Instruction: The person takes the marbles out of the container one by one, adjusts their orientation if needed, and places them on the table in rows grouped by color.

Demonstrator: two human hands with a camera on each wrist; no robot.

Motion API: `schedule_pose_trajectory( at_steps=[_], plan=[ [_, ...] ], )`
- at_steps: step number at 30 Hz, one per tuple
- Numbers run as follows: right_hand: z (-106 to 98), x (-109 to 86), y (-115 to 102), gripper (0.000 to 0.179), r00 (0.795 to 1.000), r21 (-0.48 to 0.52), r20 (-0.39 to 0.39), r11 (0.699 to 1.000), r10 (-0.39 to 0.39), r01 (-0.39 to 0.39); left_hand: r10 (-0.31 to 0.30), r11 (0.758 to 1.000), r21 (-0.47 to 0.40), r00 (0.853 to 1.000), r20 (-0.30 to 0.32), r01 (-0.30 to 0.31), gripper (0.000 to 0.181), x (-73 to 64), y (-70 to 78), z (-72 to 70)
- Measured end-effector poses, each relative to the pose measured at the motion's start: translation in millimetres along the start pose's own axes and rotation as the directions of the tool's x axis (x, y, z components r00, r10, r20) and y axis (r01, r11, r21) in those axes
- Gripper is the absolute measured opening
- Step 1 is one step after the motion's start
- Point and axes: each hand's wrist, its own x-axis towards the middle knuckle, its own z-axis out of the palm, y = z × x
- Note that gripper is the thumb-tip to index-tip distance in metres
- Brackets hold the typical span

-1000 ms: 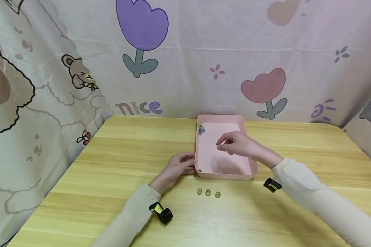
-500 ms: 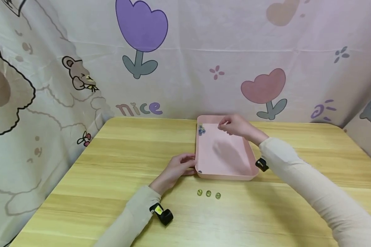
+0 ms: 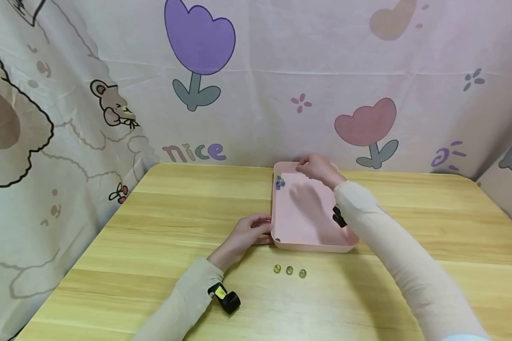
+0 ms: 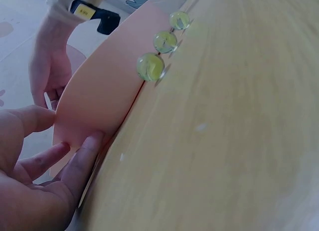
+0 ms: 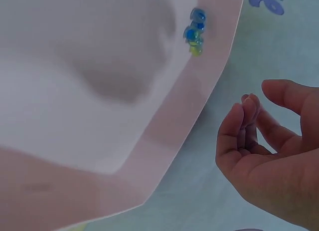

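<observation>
A pink tray (image 3: pixel 309 222) is lying on the wooden table (image 3: pixel 175 222), with a cluster of blue and yellow-green marbles (image 3: pixel 279 183) sitting against its left wall and another marble (image 3: pixel 278 239) resting in the near left corner. The left hand (image 3: pixel 241 239) is touching the tray's outside near that corner, its fingers spreading apart. The right hand (image 3: pixel 319 169) is hovering over the far end, fingers curling loosely, thumb standing apart. Three yellow-green marbles (image 3: pixel 289 270) are lying in a row just before the tray. A printed cloth (image 3: pixel 269 113) is hanging behind.
</observation>
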Motion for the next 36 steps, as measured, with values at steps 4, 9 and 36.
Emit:
schedule_pose_trajectory(
  at_steps=[4, 9, 36],
  plan=[
    [5, 7.7, 1, 0.021, 1.000, 0.040, -0.030, 0.999, 0.005, -0.004, 0.000, 1.000, -0.001, 1.000, 0.000, 0.000, 0.038, 0.5, -1.2, -0.2],
    [19, 14.7, 7, 0.015, 0.997, 0.133, -0.056, 0.990, 0.045, -0.037, -0.008, 1.000, -0.002, 1.000, -0.007, 0.008, 0.037, -0.3, -2.7, -0.8],
    [63, 36.1, 19, 0.010, 0.979, 0.183, -0.132, 0.975, 0.153, -0.128, -0.007, 1.000, -0.003, 1.000, 0.004, 0.007, 0.038, 0.4, -2.8, -1.8]
  ],
)
